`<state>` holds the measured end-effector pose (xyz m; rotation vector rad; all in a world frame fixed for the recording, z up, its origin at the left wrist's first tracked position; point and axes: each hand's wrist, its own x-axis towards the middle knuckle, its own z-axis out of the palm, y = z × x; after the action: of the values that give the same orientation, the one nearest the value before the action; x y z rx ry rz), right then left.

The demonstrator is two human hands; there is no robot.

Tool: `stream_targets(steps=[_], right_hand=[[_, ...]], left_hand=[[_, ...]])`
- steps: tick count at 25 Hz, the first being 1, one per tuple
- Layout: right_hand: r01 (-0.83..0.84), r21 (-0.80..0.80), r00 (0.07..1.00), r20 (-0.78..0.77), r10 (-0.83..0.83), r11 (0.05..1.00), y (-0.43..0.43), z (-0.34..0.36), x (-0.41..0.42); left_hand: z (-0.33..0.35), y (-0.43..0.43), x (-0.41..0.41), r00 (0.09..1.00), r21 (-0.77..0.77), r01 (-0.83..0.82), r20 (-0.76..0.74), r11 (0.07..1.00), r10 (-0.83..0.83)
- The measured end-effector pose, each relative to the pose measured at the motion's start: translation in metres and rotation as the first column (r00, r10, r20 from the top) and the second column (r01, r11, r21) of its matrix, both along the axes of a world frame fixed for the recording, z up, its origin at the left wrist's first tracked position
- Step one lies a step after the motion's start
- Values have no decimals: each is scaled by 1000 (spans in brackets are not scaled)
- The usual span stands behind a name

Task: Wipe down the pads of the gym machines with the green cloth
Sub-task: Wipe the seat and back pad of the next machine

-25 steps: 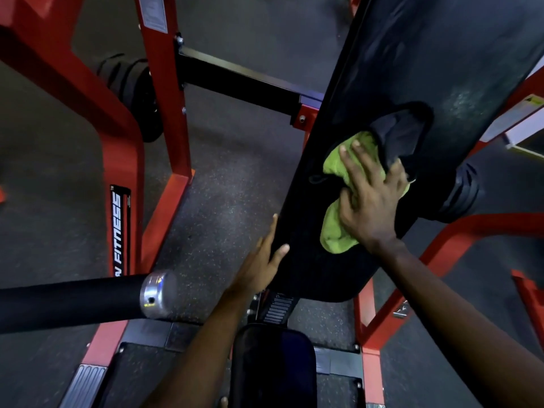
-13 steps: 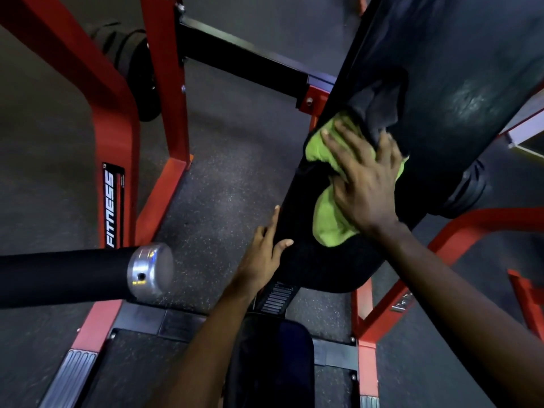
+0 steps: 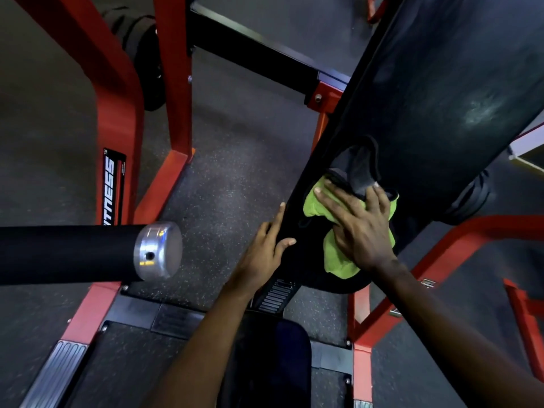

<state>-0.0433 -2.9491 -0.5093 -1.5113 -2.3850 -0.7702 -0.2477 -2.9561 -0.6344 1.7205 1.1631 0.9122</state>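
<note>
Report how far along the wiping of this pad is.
Done: nothing shows clearly. In hand: right hand presses the cloth flat on the lower pad; left hand steadies its edge. Left: the smudged patch higher up, likely the seat below too.

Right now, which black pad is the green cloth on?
The long tilted pad, with the right hand pressing the green cloth; not the silver-capped roller.

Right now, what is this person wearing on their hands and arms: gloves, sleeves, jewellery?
Nothing at all. The left hand and right hand have no gloves, and I see no rings, watch or wristband. Both arms are bare as far as the picture shows, with no sleeve in view. The nails look short and unpainted.
</note>
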Motion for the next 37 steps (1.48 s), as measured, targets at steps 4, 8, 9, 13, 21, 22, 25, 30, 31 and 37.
stream_targets(steps=[4,8,9,13,21,22,25,30,31,37], right_hand=[[80,15,983,-167,-77,997,14,6,-16],[43,-12,995,-85,-44,999,-9,-15,8],[34,-36,997,-61,-36,999,-19,-21,17],[28,-36,997,-66,-31,999,-29,-24,17],[108,-39,985,-127,-112,993,-38,-48,8],[108,-74,988,-100,-115,991,-45,-51,11],[97,-87,987,-117,-107,991,-32,-38,4],[187,-35,950,-250,-190,982,2,-10,-26],[182,-34,956,-227,-185,983,-2,-13,-30],[152,-159,988,49,-146,976,-33,-43,-37]], left_hand=[[-5,-5,4,1000,47,-15,-14,999,16],[-4,-8,9,995,89,-58,-73,994,65],[-4,-8,9,994,90,-64,-77,994,71],[-8,-14,9,995,77,-74,-54,994,78],[-22,-30,-15,997,-175,48,-43,983,-57],[-21,-28,-16,997,-172,63,-36,983,-70],[-24,-28,-20,997,-158,74,-22,985,-79],[-37,-36,-28,996,-231,77,-17,970,-84],[-40,-35,-31,996,-259,85,-1,962,-88],[-40,-4,-46,979,-358,146,183,922,-84]])
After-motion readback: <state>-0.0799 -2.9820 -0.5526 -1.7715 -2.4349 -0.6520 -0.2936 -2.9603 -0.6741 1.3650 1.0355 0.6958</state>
